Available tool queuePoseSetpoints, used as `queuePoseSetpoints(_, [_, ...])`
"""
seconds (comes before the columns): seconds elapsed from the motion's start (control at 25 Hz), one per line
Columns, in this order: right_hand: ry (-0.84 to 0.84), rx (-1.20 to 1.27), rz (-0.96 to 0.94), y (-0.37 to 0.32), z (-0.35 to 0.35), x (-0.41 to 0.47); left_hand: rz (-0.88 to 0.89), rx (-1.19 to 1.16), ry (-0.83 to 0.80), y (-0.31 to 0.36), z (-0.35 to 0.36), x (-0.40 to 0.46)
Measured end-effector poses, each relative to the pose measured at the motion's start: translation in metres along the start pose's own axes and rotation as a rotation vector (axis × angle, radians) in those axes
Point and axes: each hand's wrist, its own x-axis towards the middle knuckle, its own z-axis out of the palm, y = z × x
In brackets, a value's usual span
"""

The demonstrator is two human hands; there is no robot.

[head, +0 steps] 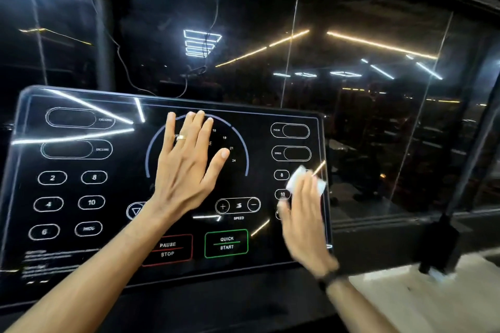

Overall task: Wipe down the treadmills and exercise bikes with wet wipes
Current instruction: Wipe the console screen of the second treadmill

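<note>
Nearest the camera, two bare forearms reach up onto a glossy black treadmill console [81, 213]. A dark band sits on the right wrist.

The right hand [303, 219] presses a white wet wipe [297, 178] against the console's right edge, beside the numbered speed keys. The hand is blurred; the fingers lie over the wipe, but whether they curl round it cannot be told. Judgement: the blur points to a wiping stroke in progress along that edge.

The left hand [189, 159] lies flat and spread on the central dial, fingers straight, a ring [181, 137] on one finger. Judgement: it is placed there to steady the tilted panel against the pressure of the stroke.

Below the left hand sit the PAUSE/STOP key [167, 249] and the QUICK START key [226, 243]. Judgement: both are close to the wiping path and could be triggered by a firm pass. The left hand also covers the dial area, which cannot be wiped until it moves.

Beyond the console stands a dark glass wall [378, 116] reflecting ceiling light strips. A thin cable [119, 54] hangs behind the panel's upper edge, clear of the hands.
</note>
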Motion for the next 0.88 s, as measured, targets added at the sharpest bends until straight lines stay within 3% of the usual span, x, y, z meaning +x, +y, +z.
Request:
queuePoseSetpoints(0.04, [0.011, 0.08, 0.144, -0.006, -0.007, 0.041, 0.002, -0.011, 0.01, 0.0, 0.0, -0.005])
queuePoseSetpoints(0.12, [0.028, 0.135, 0.169, -0.039, -0.014, 0.111, -0.016, -0.065, 0.066, 0.001, 0.0, -0.014])
queuePoseSetpoints(0.2, [0.042, 0.015, -0.129, -0.094, 0.003, 0.117, -0.064, -0.124, 0.138, -0.001, 0.0, -0.019])
queuePoseSetpoints(0.28, [-0.078, -0.08, -0.627, -0.126, 0.022, 0.082, -0.096, -0.138, 0.2, -0.008, -0.005, -0.021])
queuePoseSetpoints(0.32, [-0.145, -0.1, -0.79, -0.122, 0.021, 0.074, -0.101, -0.128, 0.216, -0.013, -0.009, -0.022])
queuePoseSetpoints(0.36, [-0.148, -0.095, -0.82, -0.108, 0.015, 0.08, -0.099, -0.111, 0.217, -0.021, -0.014, -0.025])
queuePoseSetpoints(0.4, [-0.077, -0.086, -0.7, -0.093, 0.008, 0.093, -0.101, -0.09, 0.211, -0.029, -0.019, -0.029])
queuePoseSetpoints(0.48, [0.133, -0.025, -0.087, -0.077, -0.01, 0.127, -0.122, -0.06, 0.209, -0.042, -0.028, -0.036])
queuePoseSetpoints(0.52, [0.141, -0.021, 0.126, -0.086, -0.008, 0.134, -0.129, -0.06, 0.213, -0.044, -0.03, -0.038])
queuePoseSetpoints(0.56, [0.125, -0.008, 0.133, -0.107, -0.001, 0.132, -0.131, -0.067, 0.214, -0.044, -0.03, -0.041])
queuePoseSetpoints(0.68, [-0.009, -0.122, -0.541, -0.158, 0.033, 0.097, -0.102, -0.087, 0.203, -0.04, -0.032, -0.044])
queuePoseSetpoints(0.72, [-0.024, -0.139, -0.656, -0.152, 0.029, 0.103, -0.096, -0.076, 0.197, -0.042, -0.035, -0.044])
queuePoseSetpoints(0.76, [0.047, -0.15, -0.605, -0.142, 0.021, 0.115, -0.102, -0.056, 0.192, -0.047, -0.04, -0.046])
queuePoseSetpoints(0.84, [0.169, -0.097, -0.049, -0.126, 0.005, 0.142, -0.14, -0.015, 0.201, -0.065, -0.052, -0.052])
queuePoseSetpoints(0.88, [0.14, -0.094, 0.206, -0.132, 0.003, 0.147, -0.165, 0.0, 0.209, -0.073, -0.058, -0.056])
